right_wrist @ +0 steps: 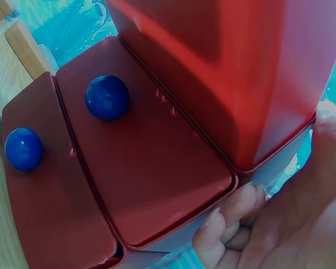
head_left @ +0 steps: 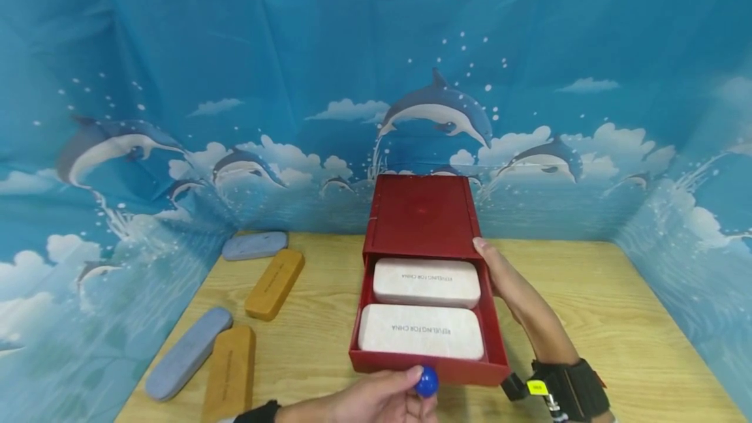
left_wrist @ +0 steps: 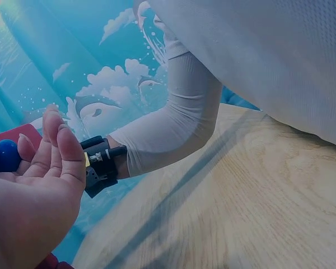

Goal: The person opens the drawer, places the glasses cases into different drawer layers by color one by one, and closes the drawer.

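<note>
A red drawer cabinet (head_left: 424, 214) stands on the table, its top drawer (head_left: 365, 363) pulled out toward me. Inside lie two white oblong cases (head_left: 420, 333) printed REFUELING FOR CHINA, one behind the other. At the drawer's front my left hand (head_left: 382, 397) pinches the round blue knob (head_left: 427, 382) between thumb and fingers. My right hand (head_left: 493, 263) grips the cabinet's right side, thumb at the top front edge and fingers curled against the side (right_wrist: 229, 224). In the right wrist view, two closed lower drawers (right_wrist: 151, 162) show below the pulled-out one, each with a blue knob (right_wrist: 107, 97).
Left of the cabinet, two orange oblong cases (head_left: 275, 284) and two grey-blue ones (head_left: 188, 353) lie on the wooden table (head_left: 317, 299). A blue dolphin-print curtain (head_left: 294, 83) hangs behind and along both sides.
</note>
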`<state>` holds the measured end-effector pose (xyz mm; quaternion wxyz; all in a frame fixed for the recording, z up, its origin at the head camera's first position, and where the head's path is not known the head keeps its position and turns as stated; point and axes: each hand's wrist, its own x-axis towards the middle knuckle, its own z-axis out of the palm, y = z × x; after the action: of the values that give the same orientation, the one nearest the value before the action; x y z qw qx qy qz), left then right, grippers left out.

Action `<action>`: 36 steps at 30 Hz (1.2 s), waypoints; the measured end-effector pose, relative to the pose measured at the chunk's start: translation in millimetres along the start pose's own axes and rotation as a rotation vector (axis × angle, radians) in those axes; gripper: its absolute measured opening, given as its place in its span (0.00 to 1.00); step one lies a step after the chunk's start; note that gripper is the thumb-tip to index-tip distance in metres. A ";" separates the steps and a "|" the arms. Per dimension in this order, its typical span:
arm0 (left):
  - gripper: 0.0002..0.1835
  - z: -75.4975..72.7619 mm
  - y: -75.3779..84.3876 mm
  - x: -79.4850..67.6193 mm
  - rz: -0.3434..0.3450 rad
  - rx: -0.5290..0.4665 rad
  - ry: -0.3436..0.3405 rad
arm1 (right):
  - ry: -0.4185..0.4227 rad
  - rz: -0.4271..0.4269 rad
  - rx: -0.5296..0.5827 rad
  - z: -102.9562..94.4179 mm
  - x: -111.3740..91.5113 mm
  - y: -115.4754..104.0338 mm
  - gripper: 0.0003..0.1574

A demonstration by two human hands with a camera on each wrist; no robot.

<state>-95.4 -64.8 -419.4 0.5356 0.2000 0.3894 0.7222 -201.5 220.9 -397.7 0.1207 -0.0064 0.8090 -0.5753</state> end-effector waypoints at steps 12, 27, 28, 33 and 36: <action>0.21 -7.2 6.4 6.4 0.068 0.051 -0.053 | -0.018 -0.056 0.037 0.9 -0.4 1.1 0.45; 0.22 -19.4 21.2 20.4 0.101 0.113 -0.055 | -0.009 -0.016 0.014 -1.4 -0.2 0.6 0.49; 0.22 -20.2 22.1 21.5 0.102 0.113 -0.049 | -0.009 -0.019 0.013 -1.5 -0.2 0.6 0.49; 0.22 -24.1 25.4 25.6 0.114 0.112 -0.028 | -0.012 -0.016 0.011 -1.3 -1.2 0.8 0.49; 0.22 -26.5 27.5 27.3 0.121 0.116 -0.019 | -0.015 -0.015 0.013 -1.2 -1.9 1.0 0.49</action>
<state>-140.5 -52.0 -417.9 0.4821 0.2607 0.4125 0.7277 -199.7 222.7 -398.0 0.1226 -0.0161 0.8041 -0.5815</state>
